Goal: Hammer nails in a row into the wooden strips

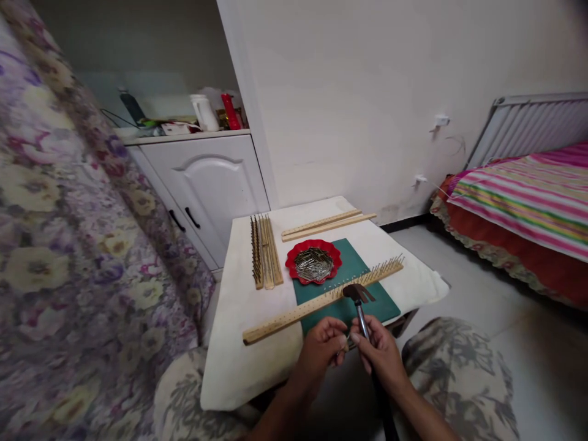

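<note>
My right hand (379, 350) is wrapped round the shaft of a claw hammer (361, 315), its dark head up and lying in front of the wooden strip. Close beside it, my left hand (321, 344) is closed in a pinch on a thin, pale sliver that looks like a nail (348, 336). Beyond both hands a long wooden strip (294, 316) lies slantwise over a green mat (386, 300). Rows of nails stand up along its right part; small holes or marks dot its left part. A red scalloped bowl (290, 262) behind it holds many loose nails (315, 264).
On the table's white cover (257, 373), several wooden strips (267, 257) lie at the left, some bristling with nails. Two more strips (328, 225) lie at the back. A cabinet (211, 190) and floral curtain (92, 245) stand left; a bed (528, 202) is at right.
</note>
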Demonstrator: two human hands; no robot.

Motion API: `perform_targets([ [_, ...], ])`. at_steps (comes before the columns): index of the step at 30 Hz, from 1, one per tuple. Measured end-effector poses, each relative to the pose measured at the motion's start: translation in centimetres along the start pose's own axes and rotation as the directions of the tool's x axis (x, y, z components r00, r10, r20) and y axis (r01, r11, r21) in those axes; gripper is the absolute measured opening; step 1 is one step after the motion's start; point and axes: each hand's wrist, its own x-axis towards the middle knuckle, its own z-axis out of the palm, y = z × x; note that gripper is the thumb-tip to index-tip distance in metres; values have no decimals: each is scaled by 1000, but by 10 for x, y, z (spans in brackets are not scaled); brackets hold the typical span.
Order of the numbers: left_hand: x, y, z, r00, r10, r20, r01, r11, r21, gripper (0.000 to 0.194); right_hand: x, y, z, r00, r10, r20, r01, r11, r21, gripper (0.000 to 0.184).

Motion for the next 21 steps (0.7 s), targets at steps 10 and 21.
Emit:
perform_targets([
  [10, -5, 1, 1, 1000, 25, -10, -24, 992, 125, 17, 0, -1, -7, 998, -13, -63, 12, 1000, -4, 31],
  [21, -3, -15, 10, 978, 54, -202, -94, 977, -190, 24, -1, -2, -2, 995, -26, -96, 27, 1000, 6, 35],
])
